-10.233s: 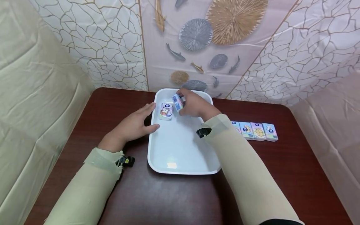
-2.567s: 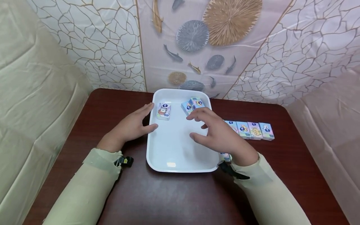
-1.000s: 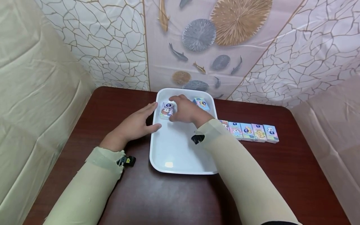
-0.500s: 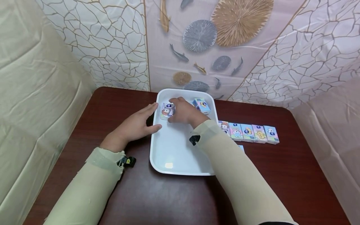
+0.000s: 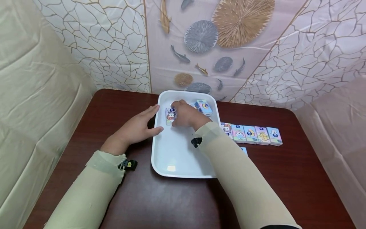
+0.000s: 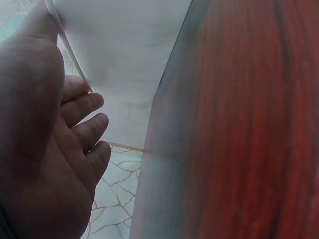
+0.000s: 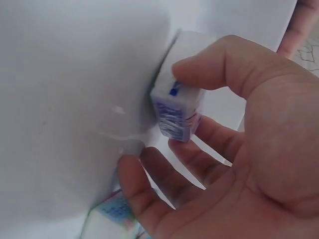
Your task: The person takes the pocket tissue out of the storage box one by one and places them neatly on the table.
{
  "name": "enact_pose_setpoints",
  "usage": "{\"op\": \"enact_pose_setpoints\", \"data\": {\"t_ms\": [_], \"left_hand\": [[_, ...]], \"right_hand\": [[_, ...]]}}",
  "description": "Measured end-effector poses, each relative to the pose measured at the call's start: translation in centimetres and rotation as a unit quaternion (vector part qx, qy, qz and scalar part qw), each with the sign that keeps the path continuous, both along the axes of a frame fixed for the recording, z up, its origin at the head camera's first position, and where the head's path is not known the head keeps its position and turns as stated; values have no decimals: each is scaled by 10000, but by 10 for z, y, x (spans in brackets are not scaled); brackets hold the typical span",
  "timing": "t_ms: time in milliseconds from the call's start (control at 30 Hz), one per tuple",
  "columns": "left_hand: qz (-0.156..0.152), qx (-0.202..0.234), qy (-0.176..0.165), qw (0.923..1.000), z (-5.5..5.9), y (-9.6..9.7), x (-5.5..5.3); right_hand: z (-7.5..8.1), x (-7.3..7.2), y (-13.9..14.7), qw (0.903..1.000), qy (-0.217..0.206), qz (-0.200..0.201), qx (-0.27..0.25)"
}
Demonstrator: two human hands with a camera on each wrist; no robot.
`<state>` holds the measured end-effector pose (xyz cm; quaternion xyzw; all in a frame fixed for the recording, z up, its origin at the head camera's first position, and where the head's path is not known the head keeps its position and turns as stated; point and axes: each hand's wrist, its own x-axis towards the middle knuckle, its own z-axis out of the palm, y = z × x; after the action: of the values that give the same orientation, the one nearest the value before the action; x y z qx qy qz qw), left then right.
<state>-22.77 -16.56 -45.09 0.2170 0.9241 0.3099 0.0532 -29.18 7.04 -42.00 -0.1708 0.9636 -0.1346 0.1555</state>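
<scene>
Inside the white tray [image 5: 178,152], my right hand [image 5: 187,116] pinches a small lilac tissue pack [image 5: 170,117] with a cartoon cat on it, near the far left. In the right wrist view the thumb presses on one narrow side of that tissue pack [image 7: 174,107], with fingertips at the opposite side. Beside the tray's left rim, my left hand [image 5: 134,128] rests with straight fingers and thumb at the edge; the left wrist view shows its fingertips [image 6: 87,107] at the rim. A light-blue tissue pack [image 5: 203,108] leans at the far right inside, overlapping another pack partly hidden by my right hand.
Right of the tray, several tissue packs [image 5: 250,134] lie in a row on the dark red-brown table [image 5: 294,178]. One more pack [image 5: 244,150] peeks out beside my right sleeve. Patterned cloth [image 5: 114,47] hangs behind the table.
Ten seconds ago my right hand held a different pack; two packs now lie at the tray's far right. It moved left to the cat pack and has shifted it slightly. My left hand stays put.
</scene>
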Motion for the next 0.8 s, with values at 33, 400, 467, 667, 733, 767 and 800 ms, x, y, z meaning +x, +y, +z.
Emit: {"op": "enact_pose_setpoints", "data": {"t_ms": [33, 400, 467, 667, 733, 767, 800], "left_hand": [[-6, 4, 3, 10000, 0, 0, 0], [7, -26, 50, 10000, 0, 1, 0], [23, -27, 42, 10000, -1, 1, 0], [77, -110, 1, 9999, -1, 0, -1], [91, -117, -36, 9999, -1, 1, 0], [94, -115, -53, 9999, -1, 1, 0], [101, -109, -69, 9999, 0, 2, 0]], "right_hand": [[1, 1, 0, 10000, -35, 14, -12], [23, 14, 2, 9989, -91, 438, 146], [27, 18, 3, 9985, -12, 524, 150], [40, 30, 15, 9968, 198, 766, 133], [43, 34, 21, 9963, 239, 813, 125], [44, 36, 24, 9961, 261, 836, 120], [46, 39, 27, 9960, 282, 845, 118]]}}
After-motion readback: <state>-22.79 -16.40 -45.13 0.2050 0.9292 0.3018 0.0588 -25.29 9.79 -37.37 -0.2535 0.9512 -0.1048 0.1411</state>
